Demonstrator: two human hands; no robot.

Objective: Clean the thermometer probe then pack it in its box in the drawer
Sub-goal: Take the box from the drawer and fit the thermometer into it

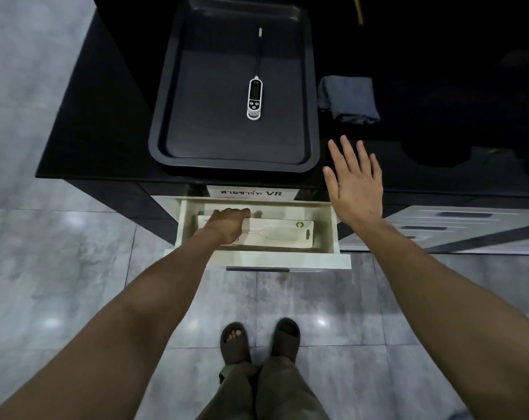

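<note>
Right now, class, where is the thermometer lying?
In the head view, the thermometer lies inside the black tray on the counter, probe pointing away, left of the folded grey cloth.

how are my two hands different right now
The left hand is down inside the open drawer, fingers curled on the box; the right hand is up at the counter edge, holding nothing. The left hand's fingers are bent; the right hand's are straight and spread. Neither touches the thermometer.
</note>
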